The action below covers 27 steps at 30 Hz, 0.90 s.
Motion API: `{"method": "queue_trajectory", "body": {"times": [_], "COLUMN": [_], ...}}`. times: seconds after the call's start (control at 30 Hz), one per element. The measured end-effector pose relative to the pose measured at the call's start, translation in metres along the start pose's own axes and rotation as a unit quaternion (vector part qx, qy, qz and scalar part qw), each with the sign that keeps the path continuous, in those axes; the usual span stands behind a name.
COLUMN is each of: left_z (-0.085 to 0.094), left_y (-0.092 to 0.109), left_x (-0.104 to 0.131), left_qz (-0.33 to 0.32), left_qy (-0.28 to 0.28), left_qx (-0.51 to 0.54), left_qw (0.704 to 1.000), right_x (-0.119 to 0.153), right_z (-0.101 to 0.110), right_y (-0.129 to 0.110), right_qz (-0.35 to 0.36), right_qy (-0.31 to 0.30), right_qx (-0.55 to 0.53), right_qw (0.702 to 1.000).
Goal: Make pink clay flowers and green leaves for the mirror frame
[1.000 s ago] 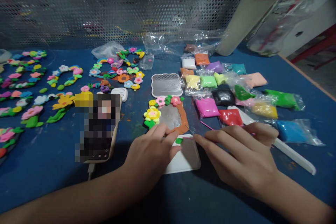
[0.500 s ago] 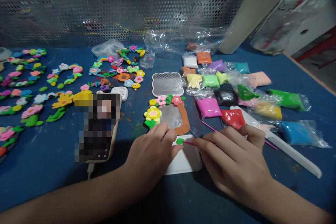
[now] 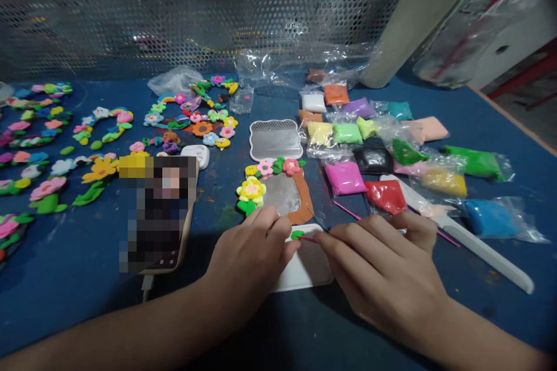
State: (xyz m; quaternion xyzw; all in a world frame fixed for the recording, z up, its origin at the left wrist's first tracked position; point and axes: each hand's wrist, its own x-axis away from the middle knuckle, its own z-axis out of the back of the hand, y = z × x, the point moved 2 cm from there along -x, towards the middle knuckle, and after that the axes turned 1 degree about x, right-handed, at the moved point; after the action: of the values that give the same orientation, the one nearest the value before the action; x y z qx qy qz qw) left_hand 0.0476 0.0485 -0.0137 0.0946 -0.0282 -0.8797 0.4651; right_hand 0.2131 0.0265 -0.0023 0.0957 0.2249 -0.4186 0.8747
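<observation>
A small green clay piece (image 3: 297, 235) lies on a white board (image 3: 304, 271). My left hand (image 3: 256, 246) is closed over the board's upper left part, thumb beside the clay; its fingertips are partly hidden. Pinched in my right hand (image 3: 383, 264) is a thin pink modelling tool (image 3: 308, 238), its tip touching the clay's right side. Just behind the board sits a mirror (image 3: 282, 194) with a brown clay border (image 3: 306, 200), decorated along its top and left with clay flowers (image 3: 251, 189) and green leaves. A thin metal needle (image 3: 317, 219) shows between the mirror and my right hand.
Behind the mirror lies another wavy-edged mirror (image 3: 275, 140). Bagged coloured clay (image 3: 346, 178), a white comb (image 3: 487, 255) and another pink stick (image 3: 347, 210) lie right. A phone (image 3: 167, 226) and flower-decorated clay frames (image 3: 104, 124) are left. A tall bottle (image 3: 404, 29) stands behind.
The view has shifted slightly. The pink tool's tip stays at the green clay, and both hands hold nearly the same pose.
</observation>
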Motion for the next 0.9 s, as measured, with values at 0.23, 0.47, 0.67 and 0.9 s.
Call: {"method": "queue_trajectory", "body": {"times": [0.23, 0.47, 0.67, 0.9], "left_z": [0.0002, 0.0024, 0.0005, 0.0011], "left_y": [-0.0009, -0.0016, -0.0007, -0.0009], "left_x": [0.0024, 0.0059, 0.0054, 0.0055], "left_qz": [-0.012, -0.012, -0.013, 0.000], "left_qy": [0.014, 0.012, 0.017, 0.000], "left_qx": [0.012, 0.014, 0.020, 0.020], "left_qw": [1.000, 1.000, 1.000, 1.000], "right_x": [-0.0004, 0.0007, -0.0003, 0.0013], "right_z": [0.0023, 0.0014, -0.0010, 0.0010], "right_y": [-0.0007, -0.0008, -0.0006, -0.0020], "right_qz": [0.006, 0.006, 0.006, 0.017], "right_qy": [0.001, 0.003, 0.004, 0.009], "right_qx": [0.001, 0.008, 0.019, 0.030], "right_qw": [1.000, 1.000, 1.000, 0.999]}}
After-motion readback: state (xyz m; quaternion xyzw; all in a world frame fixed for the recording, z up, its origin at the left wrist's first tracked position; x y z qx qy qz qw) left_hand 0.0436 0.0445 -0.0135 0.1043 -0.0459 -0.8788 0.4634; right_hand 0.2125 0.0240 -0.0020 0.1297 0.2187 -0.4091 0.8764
